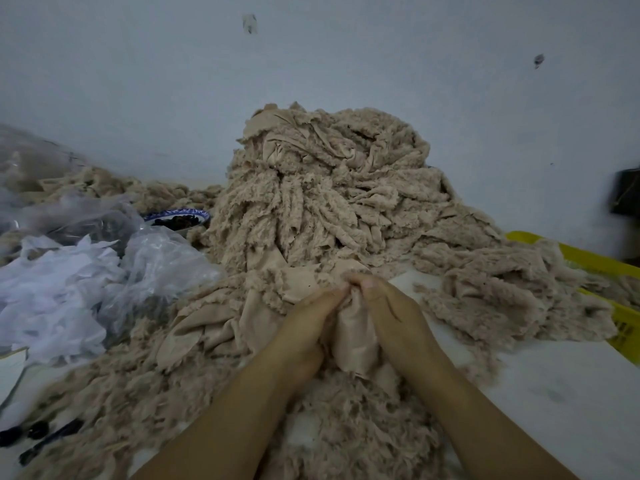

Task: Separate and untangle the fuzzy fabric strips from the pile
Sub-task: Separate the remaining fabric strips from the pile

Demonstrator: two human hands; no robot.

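1. We see the left hand [306, 318] and right hand [386, 303] both pinching one strip [355, 329], just in front of the pile [329, 202].
2. Step: freeing it (far end looks tangled).
3. Next, we judge: draw it away from the pile.

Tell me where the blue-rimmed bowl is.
In the head view, the blue-rimmed bowl sits left of the tall fabric pile, just behind the clear plastic bags.

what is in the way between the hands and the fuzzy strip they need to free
Nothing visible: the left hand and right hand both grip the strip. Beyond the grip it runs into the tangle at the foot of the pile.
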